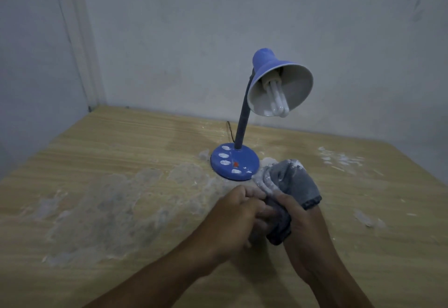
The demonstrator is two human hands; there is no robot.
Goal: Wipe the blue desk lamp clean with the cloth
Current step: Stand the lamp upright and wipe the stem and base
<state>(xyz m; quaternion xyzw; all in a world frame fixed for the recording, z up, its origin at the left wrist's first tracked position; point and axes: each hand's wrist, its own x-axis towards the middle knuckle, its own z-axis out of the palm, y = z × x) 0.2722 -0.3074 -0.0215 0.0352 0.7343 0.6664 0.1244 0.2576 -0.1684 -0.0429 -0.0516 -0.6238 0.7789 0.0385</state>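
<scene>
A blue desk lamp (242,123) stands upright on the wooden table (121,152), its white-lined shade and bulb tipped toward me. White smears dot its round base (235,162) around a red switch. Just in front of the base, both hands hold a bunched grey cloth (291,186) streaked with white. My left hand (237,213) grips the cloth's near left side with curled fingers. My right hand (303,225) wraps around its lower right part. Neither hand touches the lamp.
White and grey dusty patches cover the tabletop left of my hands and to the right of the lamp. A thin black cord (230,130) runs behind the base. Grey walls (194,40) close the table at the back and left.
</scene>
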